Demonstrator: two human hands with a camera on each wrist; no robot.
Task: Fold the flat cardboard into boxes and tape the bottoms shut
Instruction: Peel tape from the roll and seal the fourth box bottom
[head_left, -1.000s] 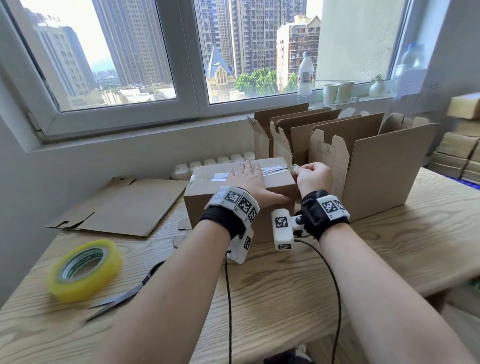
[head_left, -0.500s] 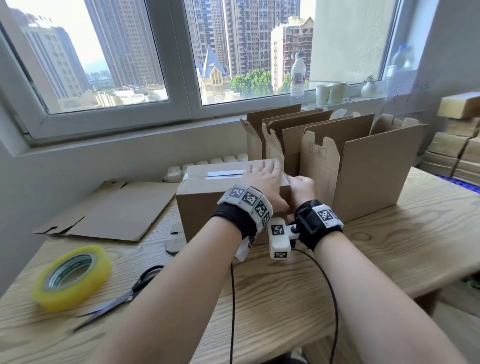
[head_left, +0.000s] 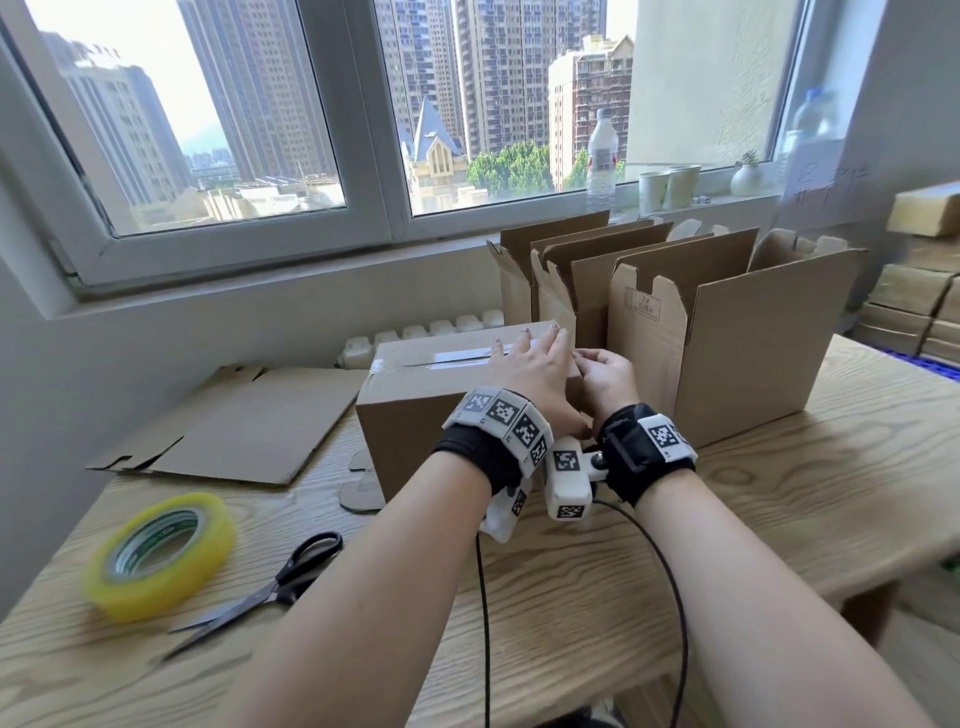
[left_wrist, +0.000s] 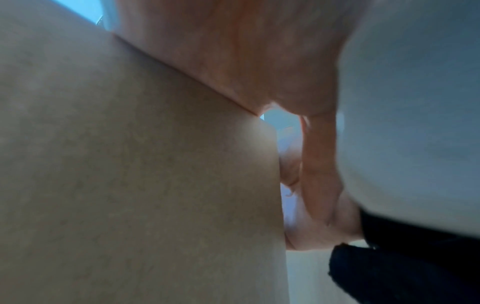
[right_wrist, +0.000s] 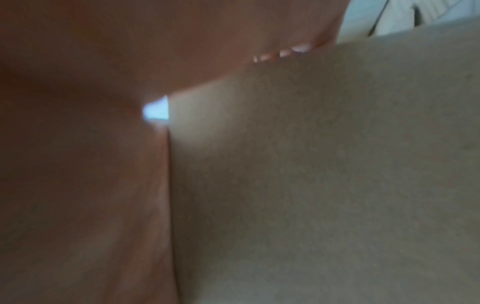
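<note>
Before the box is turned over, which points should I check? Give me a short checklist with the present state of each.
1. Tape strip lies along the seam of the box: ok.
2. Left hand presses flat on top: ok.
3. Tape end folded down at the right edge under the right hand: cannot tell.
4. Tape cut from the tape roll: ok.
5. Scissors lie away from the box: ok.

Bare forearms; each wrist carries a black strap (head_left: 631, 457) with white blocks (head_left: 566, 480) bearing black-and-white square markers; thin black cables (head_left: 670, 597) trail below.
</note>
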